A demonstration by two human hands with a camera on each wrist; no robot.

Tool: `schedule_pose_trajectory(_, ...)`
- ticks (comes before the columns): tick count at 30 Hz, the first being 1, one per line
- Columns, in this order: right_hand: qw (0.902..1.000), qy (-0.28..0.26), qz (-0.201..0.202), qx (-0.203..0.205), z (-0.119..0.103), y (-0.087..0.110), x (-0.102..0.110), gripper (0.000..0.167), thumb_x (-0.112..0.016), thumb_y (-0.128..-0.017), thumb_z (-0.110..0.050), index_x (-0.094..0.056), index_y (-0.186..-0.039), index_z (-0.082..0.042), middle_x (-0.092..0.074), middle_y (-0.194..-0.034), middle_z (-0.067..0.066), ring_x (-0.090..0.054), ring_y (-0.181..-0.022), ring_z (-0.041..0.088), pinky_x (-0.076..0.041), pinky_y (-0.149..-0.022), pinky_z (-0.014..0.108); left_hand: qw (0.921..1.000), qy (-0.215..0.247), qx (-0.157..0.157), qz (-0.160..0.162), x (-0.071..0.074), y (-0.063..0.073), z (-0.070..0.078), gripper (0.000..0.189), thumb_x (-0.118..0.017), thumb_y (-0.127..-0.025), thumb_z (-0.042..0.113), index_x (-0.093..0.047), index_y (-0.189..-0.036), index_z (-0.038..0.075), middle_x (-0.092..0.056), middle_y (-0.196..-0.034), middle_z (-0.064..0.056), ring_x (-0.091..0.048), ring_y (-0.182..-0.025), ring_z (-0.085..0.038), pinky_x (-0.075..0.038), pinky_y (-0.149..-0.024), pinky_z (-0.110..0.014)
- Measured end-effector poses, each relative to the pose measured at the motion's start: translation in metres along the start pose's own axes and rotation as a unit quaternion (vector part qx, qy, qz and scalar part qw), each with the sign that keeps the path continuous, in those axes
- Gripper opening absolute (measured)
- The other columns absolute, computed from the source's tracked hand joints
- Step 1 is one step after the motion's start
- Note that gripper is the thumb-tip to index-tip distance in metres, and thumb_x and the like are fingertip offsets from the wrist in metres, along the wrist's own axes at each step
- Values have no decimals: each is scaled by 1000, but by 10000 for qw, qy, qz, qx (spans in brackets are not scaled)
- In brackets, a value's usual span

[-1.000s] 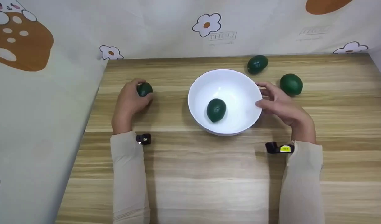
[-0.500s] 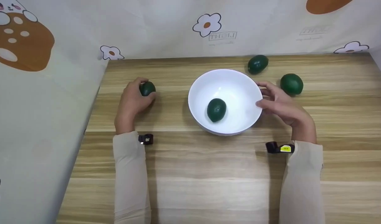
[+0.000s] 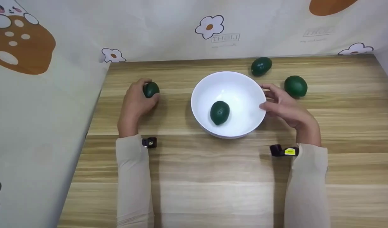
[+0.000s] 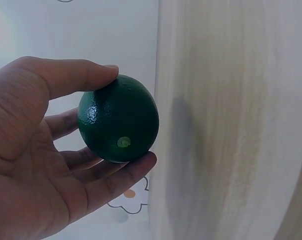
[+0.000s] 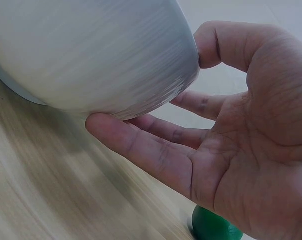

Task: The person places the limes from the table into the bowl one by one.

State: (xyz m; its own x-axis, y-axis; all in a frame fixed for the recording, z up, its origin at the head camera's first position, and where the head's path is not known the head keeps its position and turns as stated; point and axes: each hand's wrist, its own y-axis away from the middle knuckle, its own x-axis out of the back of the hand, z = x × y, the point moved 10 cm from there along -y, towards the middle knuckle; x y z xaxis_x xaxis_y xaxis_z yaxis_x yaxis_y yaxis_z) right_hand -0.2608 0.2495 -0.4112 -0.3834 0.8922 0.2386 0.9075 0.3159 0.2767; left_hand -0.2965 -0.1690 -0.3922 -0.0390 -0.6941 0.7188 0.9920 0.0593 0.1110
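My left hand [image 3: 135,102] grips a dark green lime [image 4: 120,120] between thumb and fingers, on the left side of the table. In the left wrist view the lime's pale stem scar faces the camera. A white bowl [image 3: 243,95] stands at the middle, and one lime [image 3: 220,113] lies inside it. My right hand [image 3: 285,106] holds the bowl's right side, thumb at the rim and fingers against the outer wall, as the right wrist view shows too.
Beyond the bowl, at the back right, lies another lime [image 3: 261,66]. One more lime [image 3: 295,86] rests just behind my right hand. The wooden table [image 3: 213,177] ends at a pale wall covering [image 3: 162,31] with printed flowers, along the back and left.
My left hand has shifted slightly to the right with the lime in its grip. The right hand and the bowl have stayed in place.
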Motion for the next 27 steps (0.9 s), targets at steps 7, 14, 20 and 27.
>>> schedule_pose_trajectory(7, 10000, 66, 10, -18, 0, 1, 0, 64, -62, -101, -13, -36, -160, -15, -46, -160, 18, -57, -134, 32, -62, -93, 30, 9999, -84, -54, 27, 0, 0, 7, 62, -70, -99, 22, -48, -156, 9, -50, -155, -24, -51, -141, -40, -46, -116, -60)
schedule_pose_trajectory(14, 10000, 93, 7, 22, 0, 0, 0, 65, -62, -101, -12, -36, -160, -14, -46, -161, 19, -58, -134, 32, -62, -92, 28, 9999, -15, -61, 125, 3, 2, 8, 61, -70, -100, 23, -48, -157, 13, -51, -154, -22, -52, -139, -39, -48, -114, -60)
schedule_pose_trajectory(20, 9999, 104, 25, -14, 1, 0, 1, 65, -62, -101, -13, -36, -161, -16, -46, -161, 18, -56, -135, 32, -62, -93, 26, 9998, 19, -79, 194, 4, 4, 10, 60, -68, -102, 25, -48, -157, 16, -50, -154, -22, -52, -138, -38, -49, -114, -60)
schedule_pose_trajectory(27, 10000, 50, 43, -2, 1, 0, 1, 65, -62, -100, -12, -36, -160, -15, -46, -160, 19, -57, -133, 31, -62, -92, 27, 9997, 21, -96, 215, 5, 5, 12, 59, -67, -101, 28, -48, -156, 14, -50, -152, -22, -53, -134, -37, -51, -112, -59)
